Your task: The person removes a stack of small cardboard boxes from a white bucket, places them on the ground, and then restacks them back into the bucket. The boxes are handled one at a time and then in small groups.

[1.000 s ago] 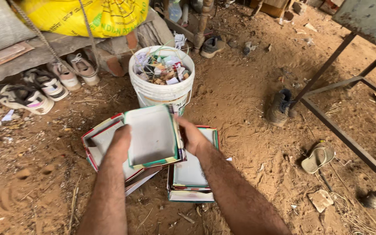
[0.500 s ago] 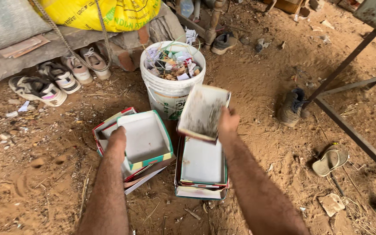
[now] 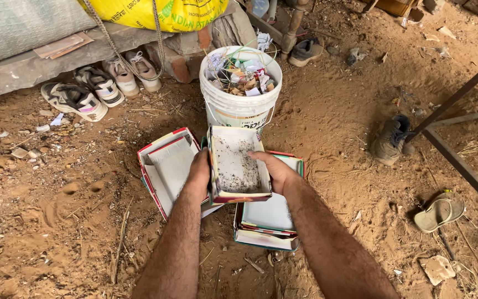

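Far left of the grip, pairs of worn shoes (image 3: 92,88) lie under a raised ledge on the dirt floor (image 3: 56,221). Just left of the held box, an open cardboard box (image 3: 167,169) with a red-trimmed rim rests on the ground, white inside, touching the left hand's wrist side.

The left hand (image 3: 199,176) clasps the left wall of a shallow open box (image 3: 238,166), fingers wrapped round its edge. The box is tilted up toward the camera, its white floor speckled with dark grit. The right hand (image 3: 276,173) clamps the opposite wall, thumb lying over the rim. So both hands are closed on this one box, holding it clear of the ground.

Directly beyond the grip stands a white bucket (image 3: 240,105) filled with paper and wrapper scraps. Beneath the right wrist a stack of similar boxes (image 3: 269,221) sits on the dirt.

Judging by the loose grit, a steady two-sided hold matters: the thin walls may flex, so gripping close to the corners and keeping the open face level should stop grit from spilling.

Well to the right lie a dusty boot (image 3: 389,141), a metal frame (image 3: 460,160) and a sandal (image 3: 440,212).
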